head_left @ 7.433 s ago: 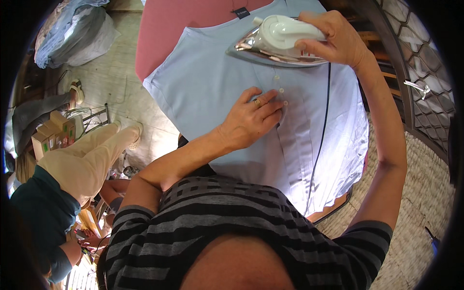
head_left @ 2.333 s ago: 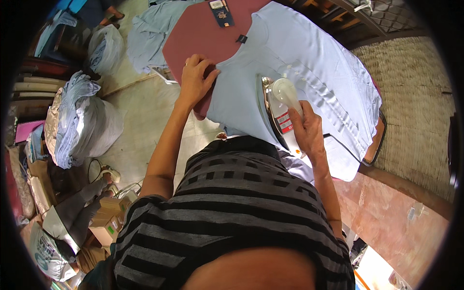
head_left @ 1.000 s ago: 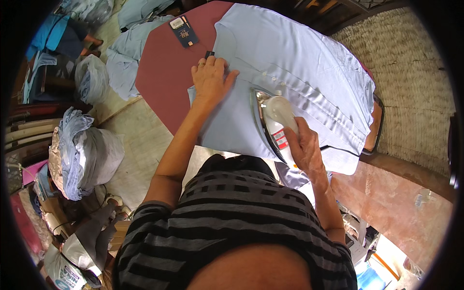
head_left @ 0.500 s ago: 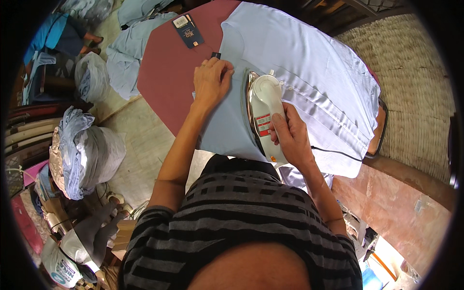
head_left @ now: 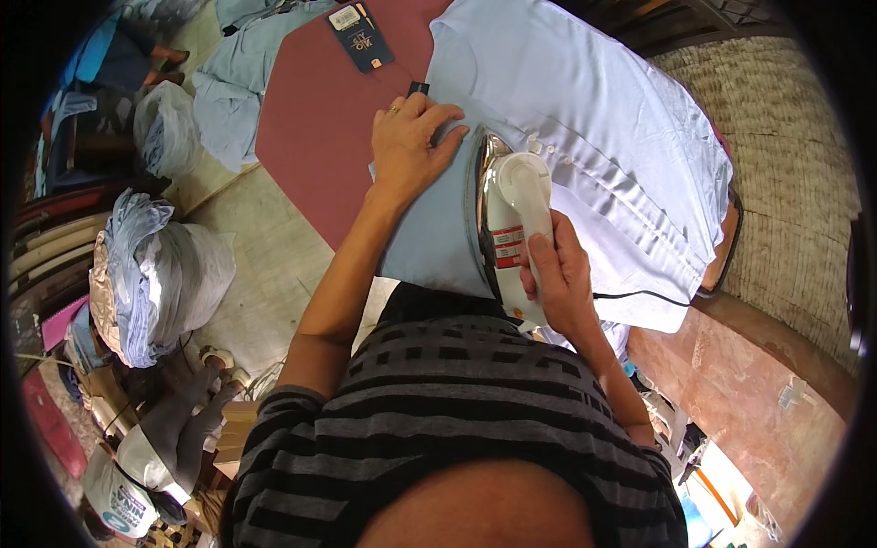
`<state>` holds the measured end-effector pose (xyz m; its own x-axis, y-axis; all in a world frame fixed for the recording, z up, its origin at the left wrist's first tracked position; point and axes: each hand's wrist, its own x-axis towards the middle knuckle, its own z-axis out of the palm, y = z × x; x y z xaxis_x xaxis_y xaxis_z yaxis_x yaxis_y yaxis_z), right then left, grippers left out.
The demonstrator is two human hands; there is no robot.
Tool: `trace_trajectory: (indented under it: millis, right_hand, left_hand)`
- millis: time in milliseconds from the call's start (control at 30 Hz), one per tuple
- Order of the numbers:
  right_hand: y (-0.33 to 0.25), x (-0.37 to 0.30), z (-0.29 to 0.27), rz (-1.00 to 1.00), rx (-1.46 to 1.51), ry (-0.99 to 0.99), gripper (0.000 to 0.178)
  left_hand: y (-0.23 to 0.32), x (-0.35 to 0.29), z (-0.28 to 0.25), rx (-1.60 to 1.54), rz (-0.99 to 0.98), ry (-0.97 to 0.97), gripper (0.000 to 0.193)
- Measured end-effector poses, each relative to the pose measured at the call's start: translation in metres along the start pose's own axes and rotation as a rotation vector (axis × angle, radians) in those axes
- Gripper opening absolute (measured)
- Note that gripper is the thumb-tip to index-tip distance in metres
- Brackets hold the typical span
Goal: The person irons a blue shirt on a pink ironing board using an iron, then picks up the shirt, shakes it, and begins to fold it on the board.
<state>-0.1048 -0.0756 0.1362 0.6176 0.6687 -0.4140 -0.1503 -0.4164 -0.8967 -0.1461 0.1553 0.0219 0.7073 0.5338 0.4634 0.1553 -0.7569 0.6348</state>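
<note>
On the red surface [head_left: 311, 137] the shirt [head_left: 585, 119] lies beside a dark tag [head_left: 361, 36]. Left hand [head_left: 411, 137] presses it, fingers released flat; right hand [head_left: 557, 274] fingers grasp the iron [head_left: 507, 219], now nudged farther up the cloth than before.

At the far end of your dark-red ironing board [head_left: 311, 137] lies a dark blue rectangular hang tag [head_left: 362, 36], flat, with a small pale label patch at its top corner. A small black tab [head_left: 417, 89] sits just beyond your left hand [head_left: 411, 137]. The white iron [head_left: 512, 228] under your right hand [head_left: 559, 283] carries a red-and-white sticker [head_left: 503, 248] on its side. Bottom left, a white bag [head_left: 119, 498] shows a blue printed patch.
</note>
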Motion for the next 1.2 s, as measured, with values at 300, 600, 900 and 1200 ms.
trace_trajectory:
  millis: [300,600,900,1200]
  right_hand:
    - [-0.017,-0.015,-0.007,-0.007,-0.012,0.014,0.032]
    - [0.001,0.011,0.030,-0.057,0.144,-0.004,0.027]
    - [-0.005,0.014,0.043,-0.019,0.241,-0.011,0.027]
    - [0.000,0.014,0.042,-0.044,0.276,-0.014,0.028]
  left_hand:
    - [-0.007,-0.001,-0.011,-0.015,0.060,-0.099,0.024]
    - [-0.014,-0.004,-0.013,-0.187,0.032,-0.044,0.024]
    - [-0.016,-0.005,-0.011,-0.236,0.025,0.006,0.017]
    - [-0.015,-0.004,-0.010,-0.216,0.033,0.020,0.016]
